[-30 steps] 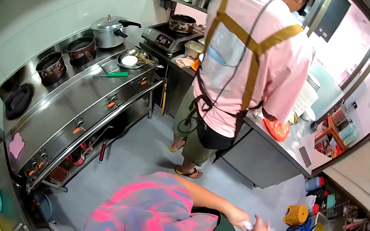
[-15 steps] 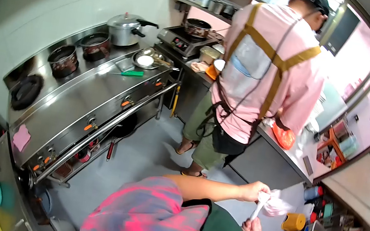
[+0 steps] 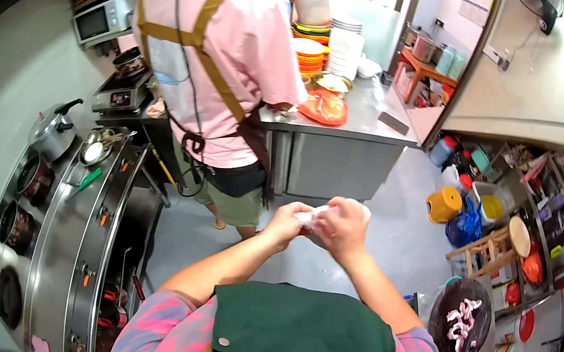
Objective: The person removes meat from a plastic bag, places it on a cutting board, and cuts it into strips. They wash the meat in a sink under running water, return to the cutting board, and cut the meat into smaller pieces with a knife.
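In front of my green apron bib (image 3: 304, 328), both hands meet at chest height around a crumpled white plastic bag (image 3: 318, 216). My left hand (image 3: 285, 225) closes on its left side. My right hand (image 3: 343, 230) is bent over the other side, with its fingers curled on the bag. Most of the bag, and whatever it contains, is hidden by the fingers.
Ahead, a co-worker (image 3: 205, 57) in a pink shirt stands at a steel counter (image 3: 350, 131), near an orange plastic bag (image 3: 324, 106). Left is the steel stove (image 3: 58, 250). At right are a wooden stool (image 3: 492, 247) and a dark round board (image 3: 455, 286) bearing pale meat pieces (image 3: 464, 321).
My view and body have turned right. My hands, earlier apart with the white bag stretched between them, are now close together with the bag bunched up. The co-worker remains at the counter.
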`<state>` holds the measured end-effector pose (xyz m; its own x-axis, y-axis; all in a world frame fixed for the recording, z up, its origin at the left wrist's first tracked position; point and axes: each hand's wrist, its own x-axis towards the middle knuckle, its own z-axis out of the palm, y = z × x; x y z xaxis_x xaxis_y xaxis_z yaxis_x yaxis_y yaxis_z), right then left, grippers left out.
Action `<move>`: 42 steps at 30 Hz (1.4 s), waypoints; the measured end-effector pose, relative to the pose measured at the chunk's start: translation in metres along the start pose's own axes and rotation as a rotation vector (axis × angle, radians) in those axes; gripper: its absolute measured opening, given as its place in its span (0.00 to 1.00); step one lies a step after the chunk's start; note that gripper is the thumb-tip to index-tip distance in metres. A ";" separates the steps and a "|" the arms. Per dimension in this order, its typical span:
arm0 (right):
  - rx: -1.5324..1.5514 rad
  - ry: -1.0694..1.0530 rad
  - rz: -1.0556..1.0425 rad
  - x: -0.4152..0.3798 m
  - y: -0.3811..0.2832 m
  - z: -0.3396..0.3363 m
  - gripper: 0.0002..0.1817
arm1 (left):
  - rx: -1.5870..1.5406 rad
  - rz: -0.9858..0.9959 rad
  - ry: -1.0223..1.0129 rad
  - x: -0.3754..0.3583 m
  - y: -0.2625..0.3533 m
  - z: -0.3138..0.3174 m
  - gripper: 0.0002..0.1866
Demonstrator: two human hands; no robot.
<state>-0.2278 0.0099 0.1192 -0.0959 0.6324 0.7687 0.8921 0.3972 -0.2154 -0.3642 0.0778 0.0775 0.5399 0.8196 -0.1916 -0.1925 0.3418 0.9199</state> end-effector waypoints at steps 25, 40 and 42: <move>0.265 -0.562 0.073 0.002 -0.092 0.195 0.08 | -0.021 0.209 0.160 -0.069 -0.069 -0.192 0.07; 0.640 -1.081 0.247 0.030 -0.309 0.419 0.07 | -0.074 0.295 0.661 -0.156 -0.095 -0.459 0.15; 0.626 -1.092 0.191 0.041 -0.327 0.430 0.08 | -0.110 0.596 0.941 -0.155 -0.092 -0.470 0.20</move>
<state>-0.7132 0.1922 -0.0384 -0.5674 0.8123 -0.1347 0.6002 0.2960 -0.7430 -0.8149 0.1351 -0.1382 -0.4884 0.8715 0.0440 -0.3103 -0.2205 0.9247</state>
